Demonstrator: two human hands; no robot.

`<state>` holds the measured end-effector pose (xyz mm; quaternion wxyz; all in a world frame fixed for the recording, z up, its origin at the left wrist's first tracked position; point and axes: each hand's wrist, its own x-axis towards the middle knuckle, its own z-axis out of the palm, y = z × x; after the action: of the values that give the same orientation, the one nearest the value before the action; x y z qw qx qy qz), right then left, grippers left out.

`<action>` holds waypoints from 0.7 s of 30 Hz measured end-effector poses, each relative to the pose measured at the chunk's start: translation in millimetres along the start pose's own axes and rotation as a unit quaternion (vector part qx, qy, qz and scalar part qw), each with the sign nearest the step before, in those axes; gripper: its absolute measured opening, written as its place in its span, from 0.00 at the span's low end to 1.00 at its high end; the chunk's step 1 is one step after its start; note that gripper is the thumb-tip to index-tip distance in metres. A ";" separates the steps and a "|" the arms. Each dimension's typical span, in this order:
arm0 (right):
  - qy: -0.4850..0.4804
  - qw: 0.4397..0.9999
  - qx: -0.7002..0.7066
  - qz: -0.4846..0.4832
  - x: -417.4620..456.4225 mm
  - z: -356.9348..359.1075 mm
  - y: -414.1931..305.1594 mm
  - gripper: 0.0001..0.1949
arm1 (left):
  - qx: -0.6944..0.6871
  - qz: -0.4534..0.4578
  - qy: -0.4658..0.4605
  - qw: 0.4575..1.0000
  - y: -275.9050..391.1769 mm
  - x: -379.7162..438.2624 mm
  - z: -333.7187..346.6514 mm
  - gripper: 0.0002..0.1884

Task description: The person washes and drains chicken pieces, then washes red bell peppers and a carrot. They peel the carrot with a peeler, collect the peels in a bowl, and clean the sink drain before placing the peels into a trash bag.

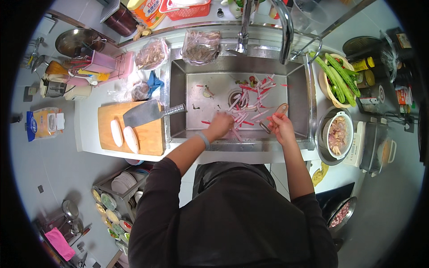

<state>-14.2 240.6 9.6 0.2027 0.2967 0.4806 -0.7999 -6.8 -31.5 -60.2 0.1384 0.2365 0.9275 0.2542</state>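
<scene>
Over the steel sink [204, 97], my left hand [219, 126] reaches down to a heap of red-and-white peel strips [248, 98], its fingers curled. Whether any strip is pinched in them is hidden. My right hand [281, 125], at the sink's right side, grips a peeler [282, 108] with a brown handle and a metal head. Two peeled white radishes [130, 139] lie side by side on the wooden cutting board [150, 144] left of the sink. A cleaver [142, 114] rests across the board, its metal handle sticking out over the sink's left edge.
A chrome faucet [286, 40] arches over the sink's back. Bagged dried food [201, 47] sits on the rear rim. To the right stand a basket of long green gourds [338, 78] and a white colander of raw meat pieces [338, 134] inside a metal bowl [321, 152].
</scene>
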 end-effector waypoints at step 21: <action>-0.028 0.993 0.109 -0.043 61.6 69.1 -84.3 0.07 | -0.311 -0.067 0.334 0.887 52.3 165.9 -97.9 0.09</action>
<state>-130.6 215.1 48.0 0.1482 0.2732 0.3972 -0.8635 -165.4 53.0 26.8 -0.0959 0.0198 0.8061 0.5836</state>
